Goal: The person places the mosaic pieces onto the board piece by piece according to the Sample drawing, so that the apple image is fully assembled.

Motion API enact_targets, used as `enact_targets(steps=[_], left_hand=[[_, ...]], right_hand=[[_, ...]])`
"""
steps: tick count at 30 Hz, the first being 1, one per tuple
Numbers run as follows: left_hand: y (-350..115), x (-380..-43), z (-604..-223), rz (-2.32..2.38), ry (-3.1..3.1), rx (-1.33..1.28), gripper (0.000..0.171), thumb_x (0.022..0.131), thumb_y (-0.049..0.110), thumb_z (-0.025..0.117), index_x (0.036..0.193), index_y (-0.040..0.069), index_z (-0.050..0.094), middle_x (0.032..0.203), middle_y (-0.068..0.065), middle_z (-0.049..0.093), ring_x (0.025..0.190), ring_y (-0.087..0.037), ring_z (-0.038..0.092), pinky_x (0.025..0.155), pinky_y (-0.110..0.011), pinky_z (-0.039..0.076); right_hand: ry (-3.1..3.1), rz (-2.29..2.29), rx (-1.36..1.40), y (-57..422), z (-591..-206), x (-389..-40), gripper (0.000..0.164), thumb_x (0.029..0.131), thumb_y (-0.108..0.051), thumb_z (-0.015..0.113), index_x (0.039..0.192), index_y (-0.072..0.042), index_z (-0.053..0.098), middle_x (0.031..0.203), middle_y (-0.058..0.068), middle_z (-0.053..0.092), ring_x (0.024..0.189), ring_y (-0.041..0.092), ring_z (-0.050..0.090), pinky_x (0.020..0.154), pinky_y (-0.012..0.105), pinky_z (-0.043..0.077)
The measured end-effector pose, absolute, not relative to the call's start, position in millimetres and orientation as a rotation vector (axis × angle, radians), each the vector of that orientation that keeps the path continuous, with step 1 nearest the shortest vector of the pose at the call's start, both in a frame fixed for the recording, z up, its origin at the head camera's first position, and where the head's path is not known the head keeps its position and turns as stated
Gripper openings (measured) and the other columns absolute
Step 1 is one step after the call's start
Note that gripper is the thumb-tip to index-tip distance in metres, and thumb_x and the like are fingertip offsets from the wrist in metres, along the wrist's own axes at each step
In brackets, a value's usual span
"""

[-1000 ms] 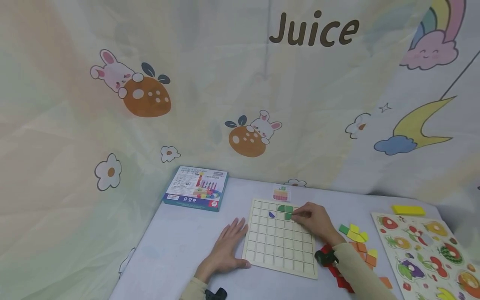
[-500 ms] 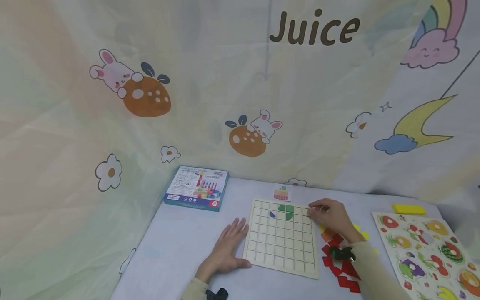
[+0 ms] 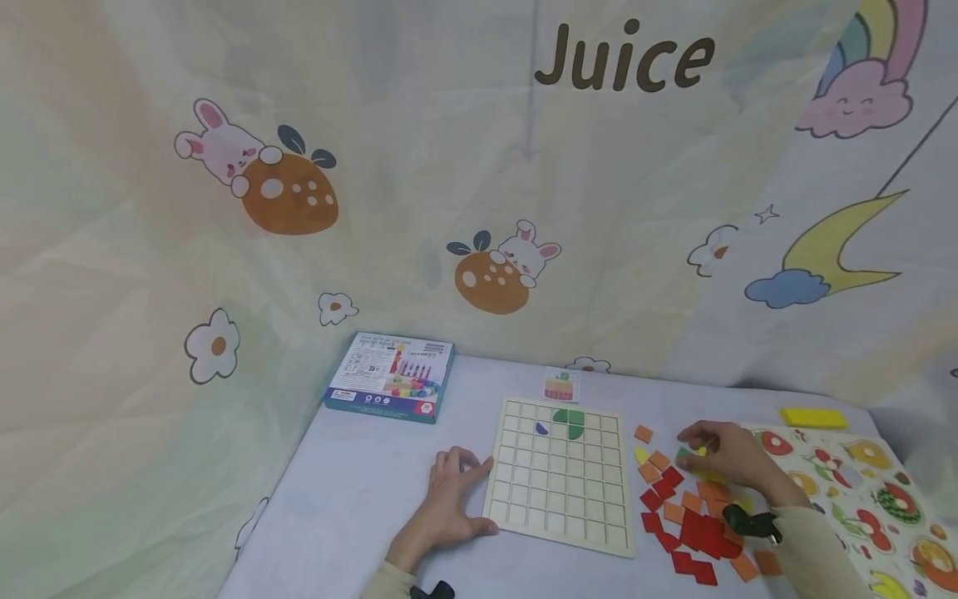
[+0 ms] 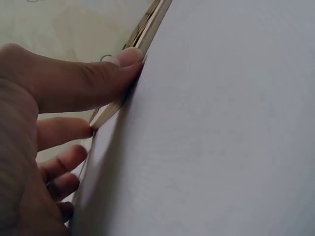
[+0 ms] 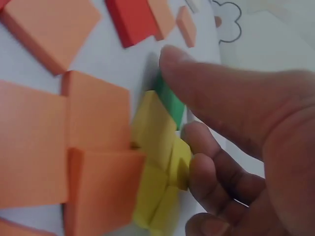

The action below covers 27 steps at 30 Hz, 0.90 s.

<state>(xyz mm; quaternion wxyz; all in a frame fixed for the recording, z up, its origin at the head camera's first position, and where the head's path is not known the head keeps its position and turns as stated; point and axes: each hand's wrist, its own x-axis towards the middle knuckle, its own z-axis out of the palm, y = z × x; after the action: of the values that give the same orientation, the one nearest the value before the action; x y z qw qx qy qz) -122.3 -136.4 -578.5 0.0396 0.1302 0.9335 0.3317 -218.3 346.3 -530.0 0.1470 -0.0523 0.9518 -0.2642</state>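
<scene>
A pale wooden grid board [image 3: 557,499] lies on the white table. Several green pieces [image 3: 576,419] and a blue half-round piece [image 3: 541,428] sit in its upper cells. My left hand [image 3: 447,499] rests along the left edge, its thumb and a fingertip touching the board's side in the left wrist view. Right of the board, my right hand [image 3: 737,462] is over a cluster of small pieces. In the right wrist view its thumb is at a green piece [image 5: 171,105], beside yellow pieces [image 5: 155,128]; contact is unclear. The other fingers are loosely bent, with nothing visibly held.
Red pieces [image 3: 699,532] and orange pieces [image 3: 692,502] lie scattered right of the board. A fruit puzzle board [image 3: 861,478] and a yellow block [image 3: 814,418] are farther right. Behind stands a small cake picture card [image 3: 561,385]; a flat box [image 3: 389,378] lies back left.
My right hand has moved from the board's upper cells rightward to the loose green and yellow pieces. The left hand's fingers have bent and drawn in against the board's edge.
</scene>
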Motion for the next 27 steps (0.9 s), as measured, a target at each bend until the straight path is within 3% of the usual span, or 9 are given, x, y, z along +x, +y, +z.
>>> enact_targets(steps=[4,7,11,15,21,27], left_hand=[[-139,-121,-583,1.045,2.87,0.444,0.092,0.064,0.042,0.098,0.146,0.016,0.065,0.086,0.011,0.053,0.086,-0.004,0.036,0.081,-0.028,0.033],[-141,-121,-585,1.08,2.877,0.466,0.09,0.064,0.04,0.099,0.144,0.015,0.067,0.07,0.012,0.049,0.075,-0.002,0.034,0.074,-0.026,0.027],[-141,-120,-585,1.085,2.877,0.45,0.091,0.063,0.039,0.099,0.145,0.016,0.067,0.067,0.014,0.048,0.072,-0.001,0.033,0.073,-0.025,0.027],[-141,-120,-584,1.071,2.879,0.461,0.09,0.064,0.039,0.099,0.145,0.016,0.066,0.068,0.014,0.048,0.072,-0.001,0.033,0.073,-0.025,0.027],[-142,-120,-583,1.071,2.876,0.477,0.091,0.065,0.04,0.099,0.146,0.016,0.065,0.069,0.013,0.048,0.073,-0.001,0.033,0.075,-0.025,0.028],[-143,-121,-580,1.082,2.857,0.471,0.091,0.065,0.039,0.099,0.146,0.016,0.065,0.069,0.013,0.05,0.074,-0.001,0.034,0.075,-0.025,0.027]], right_hand=[[2.733,-0.765,-0.144,345,-532,-217,0.044,0.085,-0.038,0.089,0.112,-0.008,0.074,0.102,0.006,0.071,0.095,0.025,0.059,0.078,0.039,0.053],[2.753,-0.758,-0.171,343,-532,-215,0.038,0.085,-0.035,0.089,0.107,-0.008,0.072,0.098,0.004,0.069,0.093,0.024,0.058,0.077,0.037,0.052],[2.786,-0.791,-0.228,338,-534,-213,0.035,0.086,-0.031,0.088,0.106,-0.01,0.069,0.089,0.001,0.065,0.084,0.02,0.056,0.069,0.03,0.048],[2.823,-0.912,-0.219,332,-536,-213,0.034,0.094,-0.029,0.082,0.114,-0.008,0.064,0.081,0.002,0.06,0.073,0.016,0.052,0.061,0.027,0.043],[2.791,-1.243,-0.095,313,-536,-214,0.043,0.099,-0.039,0.076,0.126,-0.007,0.064,0.087,0.006,0.072,0.075,0.013,0.06,0.065,0.026,0.047],[2.719,-1.446,-0.112,281,-537,-217,0.045,0.097,-0.032,0.079,0.133,-0.005,0.068,0.099,0.009,0.081,0.082,0.013,0.074,0.071,0.025,0.058]])
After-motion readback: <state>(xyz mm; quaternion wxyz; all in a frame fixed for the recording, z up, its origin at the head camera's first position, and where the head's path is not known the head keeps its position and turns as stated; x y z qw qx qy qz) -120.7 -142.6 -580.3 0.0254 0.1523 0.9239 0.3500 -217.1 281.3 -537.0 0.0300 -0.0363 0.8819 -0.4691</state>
